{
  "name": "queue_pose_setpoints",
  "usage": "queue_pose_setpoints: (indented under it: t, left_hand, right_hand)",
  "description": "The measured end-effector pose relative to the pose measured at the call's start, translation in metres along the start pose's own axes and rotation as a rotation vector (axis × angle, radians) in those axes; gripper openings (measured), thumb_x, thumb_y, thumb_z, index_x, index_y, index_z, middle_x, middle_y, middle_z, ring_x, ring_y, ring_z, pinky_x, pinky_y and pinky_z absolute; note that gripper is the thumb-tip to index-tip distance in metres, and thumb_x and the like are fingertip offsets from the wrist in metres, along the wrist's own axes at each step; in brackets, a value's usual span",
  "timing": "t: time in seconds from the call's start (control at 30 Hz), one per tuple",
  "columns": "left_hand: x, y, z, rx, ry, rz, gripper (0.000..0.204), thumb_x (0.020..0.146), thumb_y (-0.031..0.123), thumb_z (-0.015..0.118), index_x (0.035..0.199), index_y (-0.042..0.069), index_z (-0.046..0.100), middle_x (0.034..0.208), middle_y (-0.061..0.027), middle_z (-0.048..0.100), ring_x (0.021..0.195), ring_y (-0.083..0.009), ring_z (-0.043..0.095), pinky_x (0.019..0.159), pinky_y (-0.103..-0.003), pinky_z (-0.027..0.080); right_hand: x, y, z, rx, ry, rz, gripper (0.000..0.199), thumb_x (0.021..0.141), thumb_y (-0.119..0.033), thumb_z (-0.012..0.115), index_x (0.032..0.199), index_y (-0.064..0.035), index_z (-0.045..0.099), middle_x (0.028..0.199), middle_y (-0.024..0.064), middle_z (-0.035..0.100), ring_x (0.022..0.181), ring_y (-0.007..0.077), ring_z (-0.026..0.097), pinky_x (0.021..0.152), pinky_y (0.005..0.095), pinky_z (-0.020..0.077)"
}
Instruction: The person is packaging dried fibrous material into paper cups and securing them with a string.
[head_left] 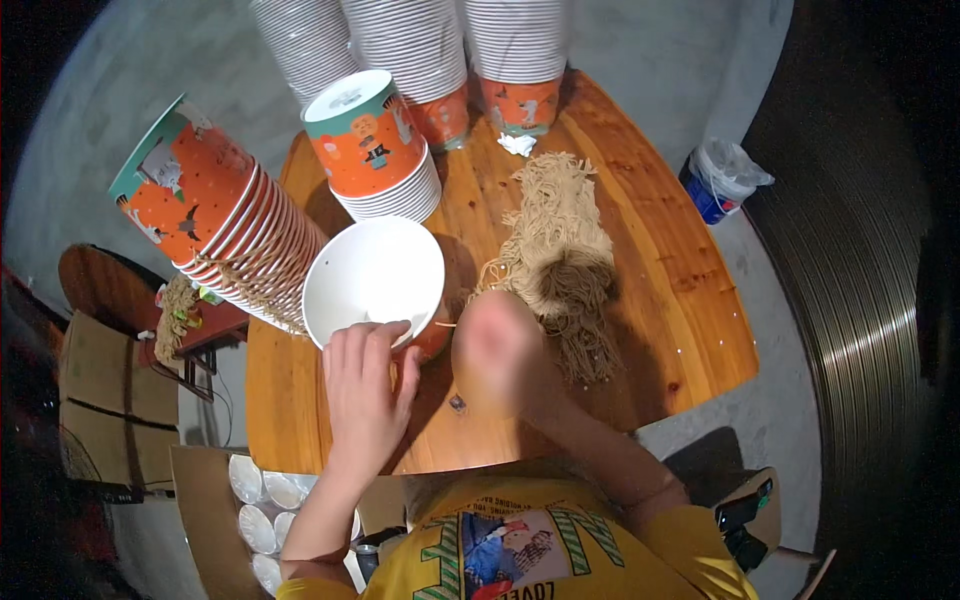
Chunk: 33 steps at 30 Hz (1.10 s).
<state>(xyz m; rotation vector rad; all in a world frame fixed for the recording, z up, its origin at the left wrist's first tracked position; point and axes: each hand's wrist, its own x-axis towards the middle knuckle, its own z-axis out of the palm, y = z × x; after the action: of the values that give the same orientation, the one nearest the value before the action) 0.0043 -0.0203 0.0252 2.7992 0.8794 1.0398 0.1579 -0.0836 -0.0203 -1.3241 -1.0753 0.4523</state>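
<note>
A white-lined paper bucket point(375, 275) with an orange outside is tipped toward me on the wooden table. My left hand point(365, 385) grips its near rim, the index fingertip reaching inside and the thumb outside. Just right of the bucket is my right hand point(495, 350), its fingers smeared by a blur. A short end of light cord point(446, 323) sticks out between that hand and the bucket; whether the fingers hold it is hidden. Beyond my right hand lies a long bundle of beige cords point(560, 215), with a darker, looped part point(575, 285) at its near end.
A leaning stack of orange buckets point(215, 205) with cords along it is at left. Behind stand an upside-down bucket stack point(370, 140) and tall wrapped stacks point(410, 50). Crumpled white paper point(517, 145) lies near them. A box of white containers point(205, 510) sits below the table point(680, 300).
</note>
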Motion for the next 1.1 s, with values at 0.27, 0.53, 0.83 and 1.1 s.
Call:
queue_pose_setpoints:
  t: [0.27, 0.53, 0.83, 1.1]
  left_hand:
    - [0.002, -0.001, 0.004, -0.082, -0.04, -0.026, 0.028, 0.077, -0.001, 0.065, 0.103, 0.004, 0.057, 0.083, -0.0094, 0.053, 0.08, -0.0263, 0.053, 0.072, -0.037, 0.039]
    - [0.004, 0.0, 0.003, -0.127, -0.073, -0.067, 0.025, 0.08, 0.0, 0.063, 0.104, 0.003, 0.057, 0.083, -0.0104, 0.054, 0.079, -0.0266, 0.054, 0.072, -0.037, 0.041]
    - [0.031, -0.011, -0.009, -0.404, -0.25, -0.239, 0.017, 0.088, 0.007, 0.059, 0.104, 0.001, 0.06, 0.082, -0.013, 0.056, 0.069, -0.0232, 0.058, 0.059, -0.033, 0.047]
    - [0.032, -0.011, -0.009, -0.401, -0.299, -0.259, 0.018, 0.089, 0.009, 0.059, 0.105, 0.002, 0.06, 0.084, -0.0123, 0.057, 0.071, -0.0218, 0.059, 0.06, -0.032, 0.049]
  right_hand:
    - [0.003, 0.01, 0.005, -0.096, 0.056, -0.102, 0.016, 0.076, 0.002, 0.064, 0.081, -0.0048, 0.05, 0.054, 0.0009, 0.041, 0.047, 0.0052, 0.04, 0.044, 0.0243, 0.0349]
    - [0.006, 0.012, 0.013, -0.087, 0.068, -0.1, 0.017, 0.076, 0.001, 0.065, 0.081, -0.0057, 0.051, 0.055, 0.0027, 0.046, 0.047, 0.0075, 0.046, 0.045, 0.026, 0.0391]
    - [0.002, 0.006, 0.008, -0.07, 0.113, -0.017, 0.013, 0.077, 0.004, 0.062, 0.08, -0.0039, 0.052, 0.055, -0.0022, 0.04, 0.05, 0.0025, 0.038, 0.045, 0.0223, 0.0337]
    - [0.0, 0.004, 0.007, -0.296, 0.123, -0.202, 0.015, 0.076, -0.003, 0.064, 0.079, -0.0064, 0.05, 0.06, 0.0091, 0.053, 0.05, 0.0219, 0.056, 0.048, 0.0348, 0.0436]
